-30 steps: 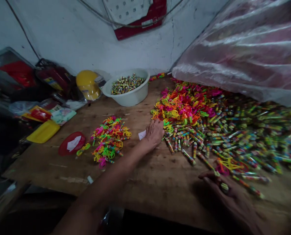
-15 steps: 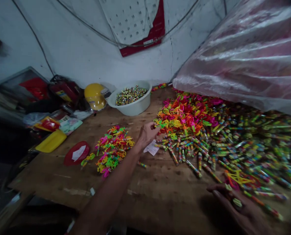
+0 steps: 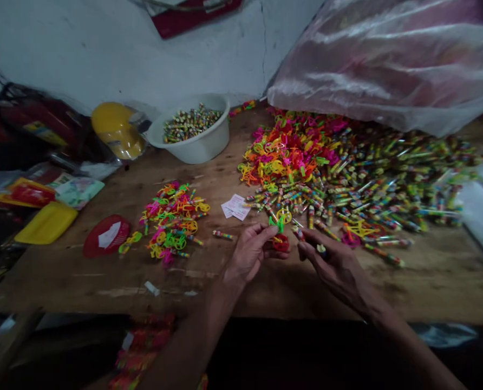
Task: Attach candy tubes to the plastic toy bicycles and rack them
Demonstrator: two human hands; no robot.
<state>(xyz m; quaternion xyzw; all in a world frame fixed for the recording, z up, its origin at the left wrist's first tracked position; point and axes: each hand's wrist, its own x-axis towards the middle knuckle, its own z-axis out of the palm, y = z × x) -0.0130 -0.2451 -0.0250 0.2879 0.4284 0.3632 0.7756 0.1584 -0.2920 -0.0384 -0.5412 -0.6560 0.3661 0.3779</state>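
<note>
My left hand [image 3: 247, 253] pinches small plastic ring-like pieces [image 3: 281, 242] in green, yellow and red between thumb and fingers. Close beside it, my right hand [image 3: 345, 265] is closed around slim printed tubes [image 3: 321, 249], whose pale ends poke out between the fingers. The two hands are a small gap apart above the front of the wooden table [image 3: 266, 292]. Beyond them spreads a heap of bright plastic pieces [image 3: 290, 149], with a large pile of printed tubes [image 3: 391, 179] to its right. A smaller heap of plastic pieces with tubes [image 3: 174, 219] lies to the left.
A white basin [image 3: 201, 146] of tubes stands near the wall, beside a yellow helmet [image 3: 117, 130]. Farther left are a red dish [image 3: 107, 235] and a yellow tray [image 3: 46, 223]. Paper slips [image 3: 236, 207] lie mid-table. A big clear plastic bag [image 3: 379, 70] bulges over the back right.
My left hand has come back from the heap of plastic pieces, now holding some. My right hand has moved left to meet it, still holding tubes. The view has tilted down.
</note>
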